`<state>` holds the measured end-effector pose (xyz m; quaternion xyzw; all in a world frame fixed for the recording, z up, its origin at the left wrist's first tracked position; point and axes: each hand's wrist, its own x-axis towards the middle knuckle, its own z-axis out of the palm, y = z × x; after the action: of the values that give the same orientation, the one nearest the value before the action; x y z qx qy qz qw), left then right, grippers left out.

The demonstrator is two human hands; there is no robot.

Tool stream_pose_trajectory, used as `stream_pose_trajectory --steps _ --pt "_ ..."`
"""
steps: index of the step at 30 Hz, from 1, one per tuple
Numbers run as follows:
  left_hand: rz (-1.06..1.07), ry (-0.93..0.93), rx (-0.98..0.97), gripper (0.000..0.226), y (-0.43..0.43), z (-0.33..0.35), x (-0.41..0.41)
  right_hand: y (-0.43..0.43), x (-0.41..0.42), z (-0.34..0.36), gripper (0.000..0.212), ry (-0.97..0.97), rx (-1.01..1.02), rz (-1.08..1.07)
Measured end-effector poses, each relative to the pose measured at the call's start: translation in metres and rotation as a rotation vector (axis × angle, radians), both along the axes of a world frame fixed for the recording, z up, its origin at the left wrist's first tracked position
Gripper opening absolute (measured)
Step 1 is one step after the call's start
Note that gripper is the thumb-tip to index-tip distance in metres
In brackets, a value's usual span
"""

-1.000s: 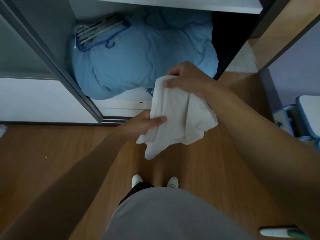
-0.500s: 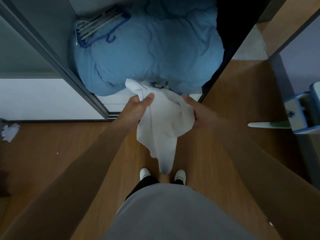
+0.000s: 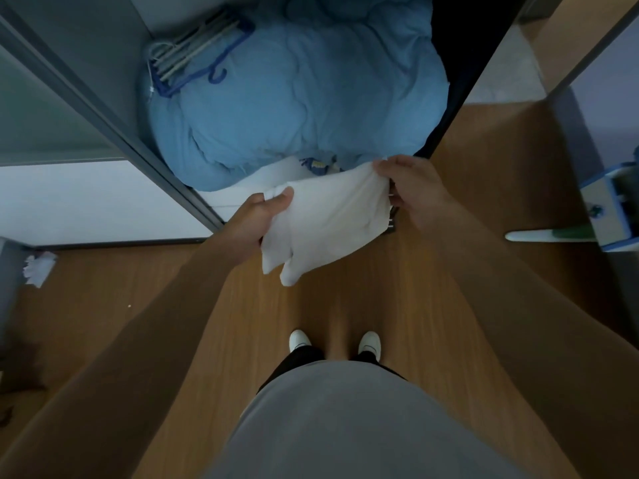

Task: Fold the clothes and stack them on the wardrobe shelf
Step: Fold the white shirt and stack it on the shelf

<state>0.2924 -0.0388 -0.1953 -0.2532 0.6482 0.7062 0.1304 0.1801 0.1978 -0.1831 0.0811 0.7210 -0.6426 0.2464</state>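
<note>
A white garment [image 3: 328, 219] is stretched between my hands above the wooden floor, just in front of the open wardrobe. My left hand [image 3: 256, 224] pinches its left edge, thumb on top. My right hand [image 3: 411, 184] grips its upper right corner. Two loose ends of the cloth hang down at the lower left. Behind it, the wardrobe's white bottom shelf [image 3: 273, 178] shows a bare strip.
A bulky blue duvet [image 3: 304, 95] fills the wardrobe bottom, with blue and white hangers [image 3: 193, 53] on its upper left. A grey sliding-door frame [image 3: 103, 112] runs diagonally at left. Crumpled white paper [image 3: 39, 269] lies on the floor; a blue-white object [image 3: 612, 209] stands at right.
The garment, bunched and hanging long before, is now pulled out wide and flat between my hands. My right hand moved right and up; the view tilted further down.
</note>
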Motion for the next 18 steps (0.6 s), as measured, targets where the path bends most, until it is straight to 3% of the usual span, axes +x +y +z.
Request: stream_pose_trajectory --steps 2,6,10,12,15,18 --pt "0.013 0.016 0.036 0.025 -0.002 0.001 -0.002 0.001 -0.005 0.005 0.019 0.012 -0.028 -0.012" --pt "0.073 0.015 0.123 0.043 -0.001 0.004 -0.007 0.004 -0.012 0.01 0.02 -0.013 -0.095 -0.037" --pt "0.142 -0.026 0.198 0.039 0.01 0.004 -0.01 0.004 -0.015 0.005 0.027 -0.165 -0.301 -0.18" --pt "0.199 -0.037 0.289 0.04 0.014 0.005 -0.011 0.005 -0.006 -0.009 0.043 -0.254 -0.337 -0.114" --pt "0.236 -0.046 0.358 0.04 0.013 0.006 -0.013 0.008 0.019 -0.029 0.045 -0.333 -0.257 0.131" --pt "0.23 -0.097 0.213 0.035 0.004 0.006 -0.014 0.013 0.026 -0.033 0.038 -0.271 -0.157 0.225"
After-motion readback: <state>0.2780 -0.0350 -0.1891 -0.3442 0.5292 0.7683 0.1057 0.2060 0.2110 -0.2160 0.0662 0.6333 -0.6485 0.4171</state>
